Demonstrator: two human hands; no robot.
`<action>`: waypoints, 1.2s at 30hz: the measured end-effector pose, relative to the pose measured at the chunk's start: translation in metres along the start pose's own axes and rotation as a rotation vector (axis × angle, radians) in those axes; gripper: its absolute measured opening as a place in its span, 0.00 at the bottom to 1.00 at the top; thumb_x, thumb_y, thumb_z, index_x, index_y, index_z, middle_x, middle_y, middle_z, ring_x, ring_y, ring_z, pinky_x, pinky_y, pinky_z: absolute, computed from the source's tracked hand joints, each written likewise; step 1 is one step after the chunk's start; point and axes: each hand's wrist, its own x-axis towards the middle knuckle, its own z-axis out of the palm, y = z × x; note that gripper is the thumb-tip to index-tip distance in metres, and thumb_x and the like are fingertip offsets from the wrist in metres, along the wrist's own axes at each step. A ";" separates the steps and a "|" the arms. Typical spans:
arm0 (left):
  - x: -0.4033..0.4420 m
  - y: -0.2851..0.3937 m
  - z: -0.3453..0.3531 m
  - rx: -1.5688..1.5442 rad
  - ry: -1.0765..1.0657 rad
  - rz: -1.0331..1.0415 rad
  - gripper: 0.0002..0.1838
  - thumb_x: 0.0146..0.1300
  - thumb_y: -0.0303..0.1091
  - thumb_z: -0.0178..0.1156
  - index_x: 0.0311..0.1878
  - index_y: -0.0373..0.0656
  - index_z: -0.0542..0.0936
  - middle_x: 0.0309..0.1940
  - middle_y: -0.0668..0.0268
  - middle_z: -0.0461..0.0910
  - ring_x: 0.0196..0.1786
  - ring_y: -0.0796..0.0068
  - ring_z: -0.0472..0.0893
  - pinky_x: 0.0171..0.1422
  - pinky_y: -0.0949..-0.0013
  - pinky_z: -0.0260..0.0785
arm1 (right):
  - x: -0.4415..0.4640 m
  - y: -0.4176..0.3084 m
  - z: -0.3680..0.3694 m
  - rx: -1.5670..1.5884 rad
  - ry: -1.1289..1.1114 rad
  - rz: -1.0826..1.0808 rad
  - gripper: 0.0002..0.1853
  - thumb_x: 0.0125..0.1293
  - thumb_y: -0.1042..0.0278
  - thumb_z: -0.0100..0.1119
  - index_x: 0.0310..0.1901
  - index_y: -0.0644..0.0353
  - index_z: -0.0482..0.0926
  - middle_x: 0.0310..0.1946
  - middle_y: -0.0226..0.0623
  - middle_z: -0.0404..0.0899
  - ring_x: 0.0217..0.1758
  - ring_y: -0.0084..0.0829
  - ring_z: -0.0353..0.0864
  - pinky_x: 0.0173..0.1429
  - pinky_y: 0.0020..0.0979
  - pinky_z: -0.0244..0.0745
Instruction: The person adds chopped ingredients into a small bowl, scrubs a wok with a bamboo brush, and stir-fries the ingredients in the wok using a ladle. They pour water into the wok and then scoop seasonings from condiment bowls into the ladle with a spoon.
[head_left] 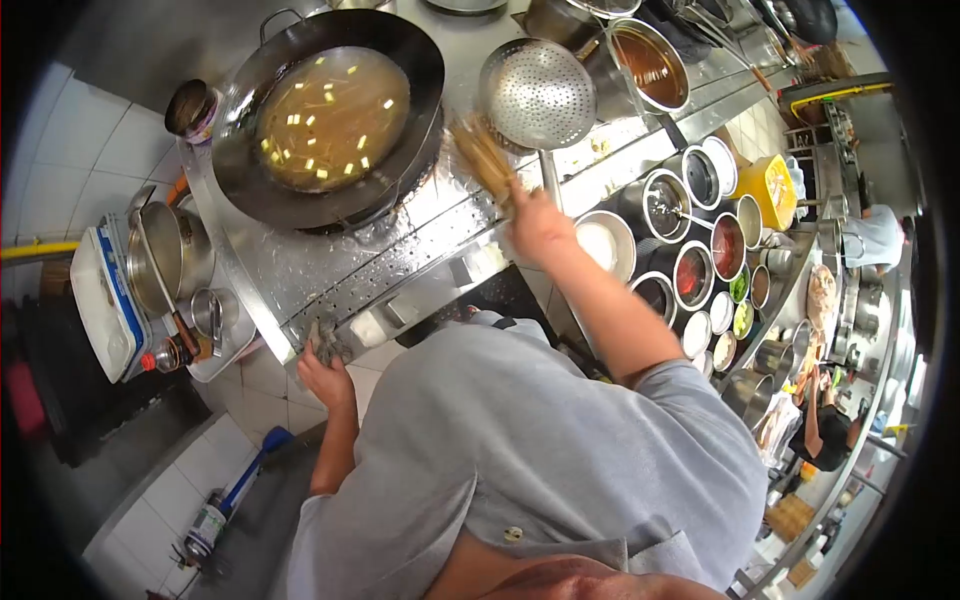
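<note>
My right hand (540, 225) grips a bundled bamboo brush (483, 158), its bristles blurred over the wet steel counter (300, 265), between the wok and a perforated ladle (538, 95). At the counter's near left corner, my left hand (328, 376) has its fingers closed on a grey rag (328, 342). A large black wok (425, 75) holds brownish broth (335, 120) with pale yellow-green pieces floating in it.
Pots and bowls of sauces (692, 275) stand to the right. A steel pot (170, 250) and a white tray (105, 300) are at the left. Two other people (880, 238) work at the far right. An open can (192, 108) sits beside the wok.
</note>
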 end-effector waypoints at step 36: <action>0.116 0.272 -0.027 -0.101 0.065 0.739 0.20 0.64 0.34 0.62 0.59 0.45 0.81 0.39 0.60 0.79 0.46 0.55 0.79 0.53 0.52 0.69 | -0.009 0.053 0.003 0.300 -0.004 -0.375 0.18 0.68 0.64 0.55 0.56 0.58 0.83 0.46 0.53 0.84 0.49 0.55 0.84 0.57 0.47 0.79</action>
